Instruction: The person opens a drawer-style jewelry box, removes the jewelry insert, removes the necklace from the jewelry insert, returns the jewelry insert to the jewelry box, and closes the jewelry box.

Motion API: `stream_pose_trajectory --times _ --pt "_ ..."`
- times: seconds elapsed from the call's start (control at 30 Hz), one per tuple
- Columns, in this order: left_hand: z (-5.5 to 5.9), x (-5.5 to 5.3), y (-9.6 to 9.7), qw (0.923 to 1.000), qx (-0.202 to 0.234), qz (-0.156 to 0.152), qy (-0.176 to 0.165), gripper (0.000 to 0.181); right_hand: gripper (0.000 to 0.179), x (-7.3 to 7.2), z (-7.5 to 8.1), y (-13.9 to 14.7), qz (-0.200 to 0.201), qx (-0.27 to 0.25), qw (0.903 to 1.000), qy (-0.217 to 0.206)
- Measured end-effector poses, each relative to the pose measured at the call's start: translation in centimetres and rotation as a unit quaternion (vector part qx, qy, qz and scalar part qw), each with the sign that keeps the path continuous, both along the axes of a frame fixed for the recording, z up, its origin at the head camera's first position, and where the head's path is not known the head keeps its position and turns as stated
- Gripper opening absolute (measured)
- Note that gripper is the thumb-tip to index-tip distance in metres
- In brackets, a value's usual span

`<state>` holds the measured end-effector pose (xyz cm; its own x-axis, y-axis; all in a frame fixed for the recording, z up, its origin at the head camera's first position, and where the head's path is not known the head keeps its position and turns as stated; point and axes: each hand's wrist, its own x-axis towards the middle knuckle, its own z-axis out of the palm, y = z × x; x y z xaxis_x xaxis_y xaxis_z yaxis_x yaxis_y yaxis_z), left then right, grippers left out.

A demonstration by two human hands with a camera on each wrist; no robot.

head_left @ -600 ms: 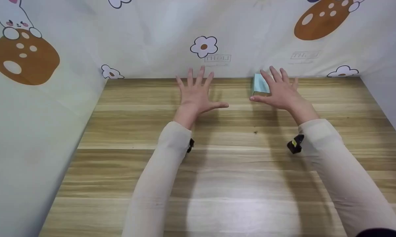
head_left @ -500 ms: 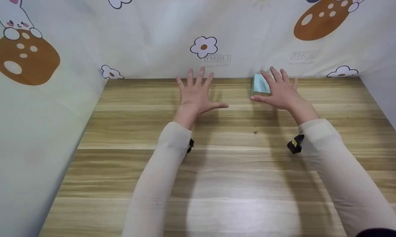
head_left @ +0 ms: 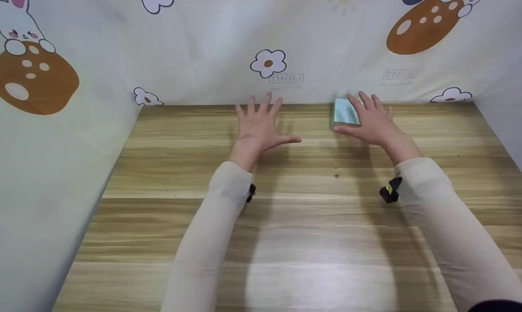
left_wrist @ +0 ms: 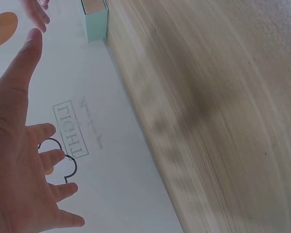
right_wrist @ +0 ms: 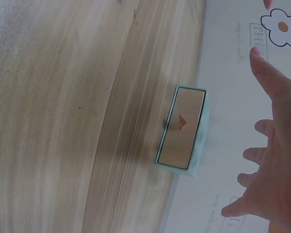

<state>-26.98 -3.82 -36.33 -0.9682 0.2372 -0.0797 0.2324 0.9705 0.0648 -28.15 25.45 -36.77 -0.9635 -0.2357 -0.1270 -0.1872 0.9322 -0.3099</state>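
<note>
My left hand [head_left: 257, 128] is spread wide above the back of the table, fingers straight and thumb out to the right, holding nothing. Further right, my right hand [head_left: 376, 125] is spread too, its fingers and thumb overlapping a small pale-green box [head_left: 344, 112] in the head view. In the right wrist view that box [right_wrist: 182, 128] shows a light brown front panel with a small reddish mark, and a gap separates it from the right hand [right_wrist: 276, 145]. The left wrist view catches the box [left_wrist: 95, 22] at its top, beyond the left thumb.
The wood-grain table [head_left: 191, 225] runs back to a pale cloth wall [head_left: 200, 52] printed with flowers and brown shapes. More of the pale cloth hangs on the left, and a plain pale wall [head_left: 512, 99] stands on the right. Small black devices [head_left: 390, 190] sit at both wrists.
The view has tilted up slightly. My right hand has shifted a little right, uncovering slightly more of the box; the left hand's fingers stay spread.
</note>
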Motion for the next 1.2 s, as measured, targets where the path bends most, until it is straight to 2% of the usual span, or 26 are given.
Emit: stream_pose_trajectory --times 0.3,0.47,0.7,1.2 --pt "-0.1 -0.3 0.1 0.9999 0.003 -0.004 0.009 0.115 0.102 -0.6 -0.4 0.3 -0.004 -0.013 0.9999 0.0" --pt "-0.2 -0.3 0.2 0.9999 0.005 -0.008 0.003 0.114 0.1 -0.9 -0.8 0.4 -0.008 -0.02 0.9997 -0.006" --pt "-0.6 -0.4 0.2 0.9993 0.031 -0.019 0.002 0.112 0.096 -1.3 -1.3 0.5 -0.014 -0.025 0.9996 -0.007" --pt "-1.0 -0.3 0.6 0.9992 0.028 -0.028 0.006 0.11 0.068 -2.2 -2.5 1.3 -0.01 -0.022 0.9994 -0.026"
